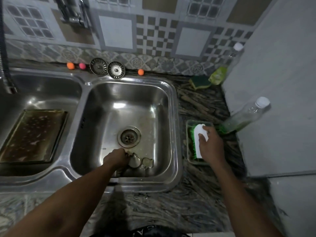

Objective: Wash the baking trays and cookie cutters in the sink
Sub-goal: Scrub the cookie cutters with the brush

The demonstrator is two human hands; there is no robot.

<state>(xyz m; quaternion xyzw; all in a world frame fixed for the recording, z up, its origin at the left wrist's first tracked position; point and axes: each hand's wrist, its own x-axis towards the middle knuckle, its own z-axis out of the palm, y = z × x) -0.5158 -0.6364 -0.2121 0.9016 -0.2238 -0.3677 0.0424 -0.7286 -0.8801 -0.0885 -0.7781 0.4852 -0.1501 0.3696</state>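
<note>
A stained baking tray (32,134) lies tilted in the left sink basin (42,93). Several metal cookie cutters (142,164) lie at the near edge of the right basin (119,108), below the drain (128,136). My left hand (117,157) reaches into that basin and grips one of the cutters; which one is partly hidden by the fingers. My right hand (211,144) holds a white scrub brush with green bristles (199,135), which sits in a small clear dish (189,151) on the counter right of the sink.
Two sink strainers (107,68) and small orange and pink balls (71,65) stand along the back ledge. A green sponge (200,82), a soap pouch (218,75) and two clear bottles (246,117) occupy the right counter beside a white wall. The faucet (75,12) is at upper left.
</note>
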